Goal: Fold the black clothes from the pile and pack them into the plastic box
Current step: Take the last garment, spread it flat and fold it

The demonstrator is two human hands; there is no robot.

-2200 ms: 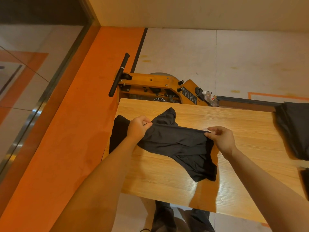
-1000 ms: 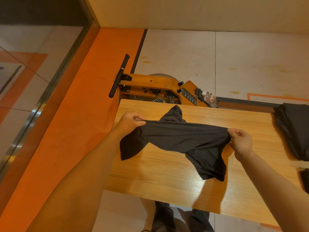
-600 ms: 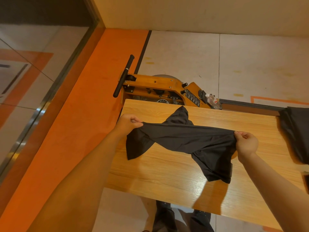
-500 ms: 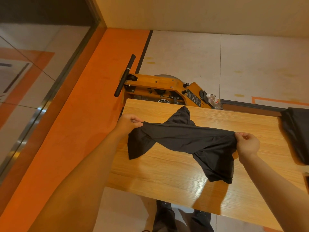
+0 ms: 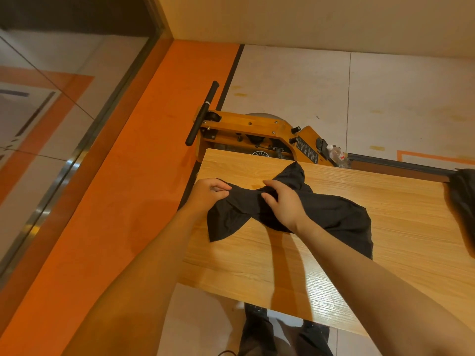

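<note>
A black garment (image 5: 331, 214) lies spread across the wooden table (image 5: 257, 260). My left hand (image 5: 209, 192) pinches its upper left edge near the table's left side. My right hand (image 5: 282, 201) sits on the cloth just right of the left hand, fingers curled into the fabric. A loose flap hangs down below the hands toward the front, and another part points toward the far edge. The rest of the black pile (image 5: 462, 201) sits at the table's right edge, cut off by the frame. No plastic box is in view.
A yellow wooden machine (image 5: 257, 134) with a black handle (image 5: 203, 116) stands on the floor right behind the table's far edge. An orange floor strip and a glass wall run along the left. My legs show below the table's front edge.
My right hand has let go of the garment's right end and moved left, close to my left hand. The stretched cloth has dropped onto the table.
</note>
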